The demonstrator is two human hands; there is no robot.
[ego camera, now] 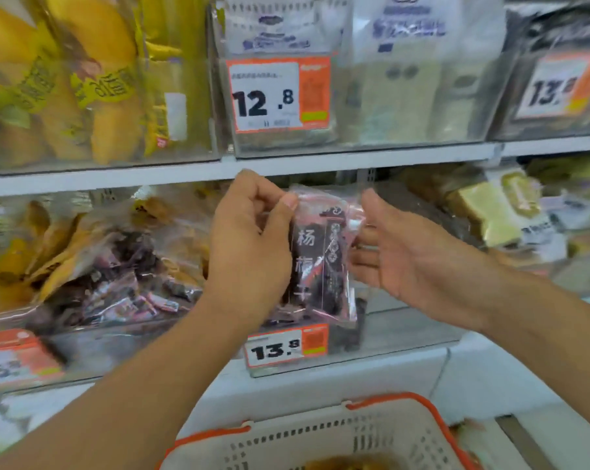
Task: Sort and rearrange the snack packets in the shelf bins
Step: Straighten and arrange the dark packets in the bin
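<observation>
A pink and black snack packet [320, 252] with white characters stands upright in front of the clear middle bin [405, 337] on the lower shelf. My left hand [249, 245] grips its left edge, thumb on the front near the top. My right hand [405, 256] is spread at its right side, fingers straight and touching the packet's right edge. To the left, a clear bin [93, 337] holds a heap of similar pink and black packets [124, 290] mixed with yellow packets [53, 242].
The upper shelf carries bins of yellow packets [93, 89], white packets [405, 72] behind a 12.8 price tag [276, 95], and dark packets [564, 35]. A 13.8 tag [286, 346] hangs on the middle bin. A grey basket with an orange rim [429, 412] sits below my arms.
</observation>
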